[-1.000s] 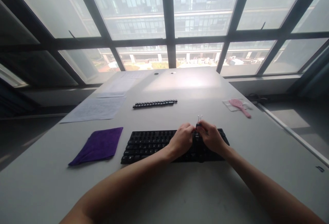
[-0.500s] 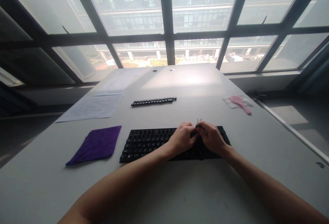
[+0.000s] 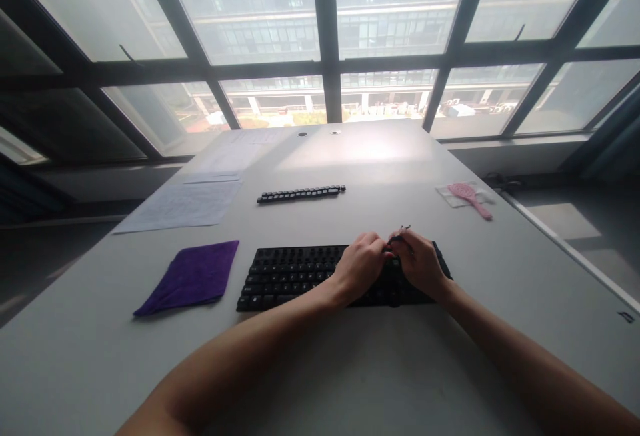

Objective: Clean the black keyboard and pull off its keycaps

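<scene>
A black keyboard (image 3: 293, 275) lies on the grey table (image 3: 350, 369) in front of me. Both my hands rest over its right half, fingers curled and meeting. My right hand (image 3: 420, 264) pinches a small wire keycap puller (image 3: 403, 231), whose metal loops stick up just above the fingers. My left hand (image 3: 361, 265) is closed against it from the left, fingertips touching the same spot; what it grips is hidden. A row of loose black keycaps (image 3: 301, 193) lies farther back on the table.
A folded purple cloth (image 3: 193, 276) lies left of the keyboard. Printed paper sheets (image 3: 183, 205) sit at the back left. A pink hairbrush-like tool (image 3: 467, 197) on a clear wrapper lies at the right. Large windows stand beyond the table's far edge.
The wire puller has dropped lower and tilted to the right between my fingers. Both hands have stayed together over the keyboard's right half, shifting slightly.
</scene>
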The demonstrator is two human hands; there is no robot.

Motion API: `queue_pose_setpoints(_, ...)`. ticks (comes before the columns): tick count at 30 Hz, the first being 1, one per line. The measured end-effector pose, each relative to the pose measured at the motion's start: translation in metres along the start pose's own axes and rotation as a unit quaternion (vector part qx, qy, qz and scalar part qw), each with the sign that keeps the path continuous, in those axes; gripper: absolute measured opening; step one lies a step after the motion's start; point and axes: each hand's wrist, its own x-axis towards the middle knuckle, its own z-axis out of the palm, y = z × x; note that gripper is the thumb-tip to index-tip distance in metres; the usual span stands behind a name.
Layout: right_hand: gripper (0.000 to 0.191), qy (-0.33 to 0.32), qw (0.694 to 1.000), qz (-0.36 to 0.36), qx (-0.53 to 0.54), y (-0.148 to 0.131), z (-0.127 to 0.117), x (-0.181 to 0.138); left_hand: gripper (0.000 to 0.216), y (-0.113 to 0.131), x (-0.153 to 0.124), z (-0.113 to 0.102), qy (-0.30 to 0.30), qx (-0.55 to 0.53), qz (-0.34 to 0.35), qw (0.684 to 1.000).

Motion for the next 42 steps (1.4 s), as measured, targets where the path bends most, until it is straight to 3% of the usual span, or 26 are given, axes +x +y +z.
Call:
queue_pose_setpoints(12, 0.017, 0.053, 0.998, -0.019, -0.039, -0.004, 0.000, 0.000, 0.006, -0.002, -0.002, -0.001, 0.047, -0.096, 0.045, 0.993)
queue_pose_setpoints(17, 0.011, 0.071, 0.995, 0.040, -0.059, 0.002, 0.004, -0.001, 0.022, -0.001, -0.006, -0.003, 0.074, -0.112, 0.041, 0.990)
queue_pose_setpoints(22, 0.011, 0.027, 0.994, 0.058, -0.085, 0.005, 0.006, 0.000, 0.022, 0.003, -0.008, -0.008, 0.054, -0.045, 0.067, 0.995)
queue_pose_setpoints(26, 0.012, 0.037, 0.996, 0.061, -0.056, 0.003, 0.005, 0.002, 0.015, 0.004, -0.008, -0.009, 0.056, 0.035, 0.097, 0.993)
queue_pose_setpoints(31, 0.013, 0.040, 0.997, 0.056, -0.032, 0.000, 0.002, 0.004, 0.023, 0.004, -0.009, -0.005, 0.075, 0.092, 0.106, 0.987)
queue_pose_setpoints(42, 0.014, 0.047, 0.996, 0.070, -0.003, -0.004, 0.001, 0.006, 0.022, 0.004, -0.009, -0.006, 0.087, 0.057, 0.109, 0.989)
